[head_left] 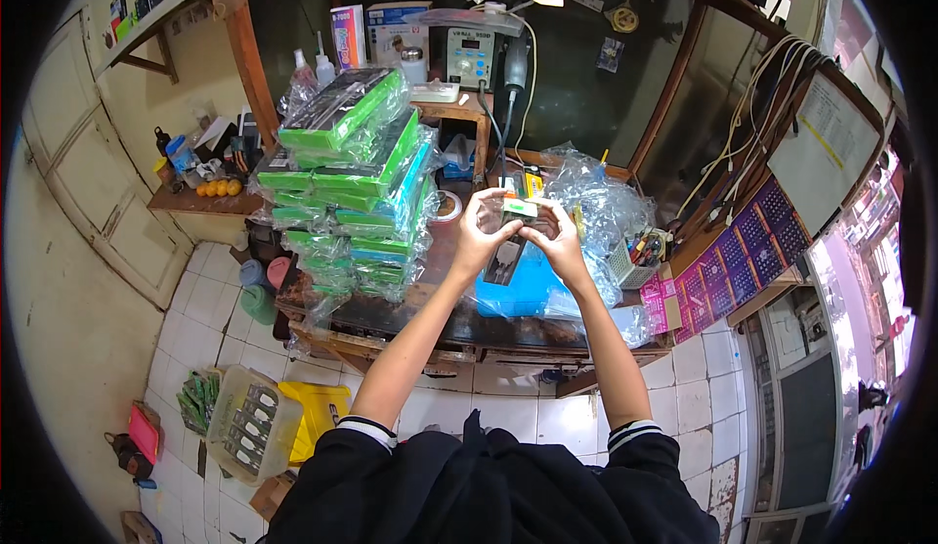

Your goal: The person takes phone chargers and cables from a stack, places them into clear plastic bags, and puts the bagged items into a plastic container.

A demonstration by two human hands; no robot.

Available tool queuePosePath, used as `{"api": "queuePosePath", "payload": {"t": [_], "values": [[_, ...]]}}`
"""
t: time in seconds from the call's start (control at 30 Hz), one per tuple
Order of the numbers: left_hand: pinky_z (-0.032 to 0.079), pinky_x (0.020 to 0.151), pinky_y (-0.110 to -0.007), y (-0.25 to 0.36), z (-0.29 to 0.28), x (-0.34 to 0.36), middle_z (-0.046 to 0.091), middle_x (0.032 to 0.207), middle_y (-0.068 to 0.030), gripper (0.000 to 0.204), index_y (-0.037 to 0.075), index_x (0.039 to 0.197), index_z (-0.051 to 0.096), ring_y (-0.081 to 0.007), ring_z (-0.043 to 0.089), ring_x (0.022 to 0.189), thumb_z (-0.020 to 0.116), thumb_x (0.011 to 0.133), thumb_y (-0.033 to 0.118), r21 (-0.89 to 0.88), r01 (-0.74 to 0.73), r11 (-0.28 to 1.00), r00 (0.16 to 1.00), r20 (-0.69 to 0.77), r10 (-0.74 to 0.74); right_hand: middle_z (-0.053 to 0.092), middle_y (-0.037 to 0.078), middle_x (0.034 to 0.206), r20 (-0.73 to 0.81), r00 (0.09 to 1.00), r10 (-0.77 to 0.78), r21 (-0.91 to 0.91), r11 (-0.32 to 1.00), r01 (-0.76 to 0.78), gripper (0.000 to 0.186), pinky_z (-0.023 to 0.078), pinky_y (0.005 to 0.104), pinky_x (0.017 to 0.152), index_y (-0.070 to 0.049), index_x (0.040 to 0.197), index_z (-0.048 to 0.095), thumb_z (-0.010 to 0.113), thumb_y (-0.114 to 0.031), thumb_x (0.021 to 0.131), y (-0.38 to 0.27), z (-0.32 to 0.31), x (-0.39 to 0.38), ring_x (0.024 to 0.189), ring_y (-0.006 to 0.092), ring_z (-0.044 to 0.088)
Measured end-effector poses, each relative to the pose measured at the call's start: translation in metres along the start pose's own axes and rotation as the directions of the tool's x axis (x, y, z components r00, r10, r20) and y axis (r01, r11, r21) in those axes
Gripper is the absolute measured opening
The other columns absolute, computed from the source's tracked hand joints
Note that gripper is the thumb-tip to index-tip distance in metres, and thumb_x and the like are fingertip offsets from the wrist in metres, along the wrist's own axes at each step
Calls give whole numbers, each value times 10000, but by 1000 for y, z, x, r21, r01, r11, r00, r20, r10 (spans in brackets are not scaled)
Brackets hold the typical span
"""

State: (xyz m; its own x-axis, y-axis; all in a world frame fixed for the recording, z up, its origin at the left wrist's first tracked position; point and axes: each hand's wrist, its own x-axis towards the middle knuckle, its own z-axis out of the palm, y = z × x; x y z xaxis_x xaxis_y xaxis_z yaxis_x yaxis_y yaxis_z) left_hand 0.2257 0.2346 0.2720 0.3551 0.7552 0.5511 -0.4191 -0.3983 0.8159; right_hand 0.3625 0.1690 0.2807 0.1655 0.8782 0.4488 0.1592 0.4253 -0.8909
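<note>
small packaged item (pixel 519 209): held above the counter (pixel 410 314) between both hands | left hand (pixel 482 234), right hand (pixel 557 241): fingers pinching its ends | below: blue box (pixel 518 290) | left: stacked green packs (pixel 352 182) | right: crumpled clear bags (pixel 596 202), pen basket (pixel 635 256)

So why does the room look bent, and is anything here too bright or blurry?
Head view: the fisheye lens bows the door and floor tiles toward a black rim; daylight washes out the far right edge; both hands, left hand and right hand, and the small packet are sharp; the plastic-wrapped green boxes show mild glare.
</note>
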Motion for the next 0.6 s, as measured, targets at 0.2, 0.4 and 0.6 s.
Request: {"api": "queuePosePath", "payload": {"t": [0.2,0.4,0.6], "values": [[435,782,-236,4,-2,2,593,951,-70,411,31,1081,499,-111,559,872,678,713,75,36,-35,999,999,9,34,562,69,1007,-79,996,51,155,987,-39,282,414,259,847,-2,1018,529,632,-48,760,-13,15,-4,940,128,531],[444,730,-223,2,2,0,631,796,-54,359,27,1045,511,-108,587,767,667,724,57,46,35,998,998,-55,-32,602,54,826,-225,974,36,67,998,-22,81,446,235,762,15,851,578,595,-35,790,2,19,-3,815,113,574],[442,808,-243,-11,-8,-6,555,1045,-78,510,12,1167,440,-121,554,924,679,721,78,-76,131,988,990,62,-127,604,68,803,-278,958,-75,29,996,86,62,464,243,721,22,853,569,561,-15,804,-15,15,4,763,126,589]]}}
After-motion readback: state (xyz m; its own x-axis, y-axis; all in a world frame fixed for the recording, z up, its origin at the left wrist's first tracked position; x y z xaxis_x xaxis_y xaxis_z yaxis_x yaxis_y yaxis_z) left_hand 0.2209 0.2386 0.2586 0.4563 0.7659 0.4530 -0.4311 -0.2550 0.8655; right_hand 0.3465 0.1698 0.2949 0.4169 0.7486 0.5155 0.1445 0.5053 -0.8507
